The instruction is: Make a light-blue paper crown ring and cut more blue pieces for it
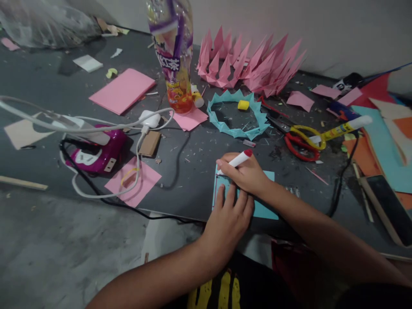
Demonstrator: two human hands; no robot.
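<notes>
My right hand [246,171] is closed round a white marker [237,160] with a red end, its tip low over the upper left corner of a light blue paper [265,208]. A dark line runs down the paper's left edge. My left hand [230,212] lies flat on the same paper with its fingers spread, just below my right hand. Beyond the hands a ring of folded blue paper [222,127] rests on the table, with a small yellow cap [243,104] inside it.
Scissors [302,143] and a glue stick [346,128] lie to the right, near a phone [388,208]. Behind stand a bottle [178,64] and pink folded paper [273,68]. A purple power adapter [99,150] with cables is at left, beside pink sheets [124,90].
</notes>
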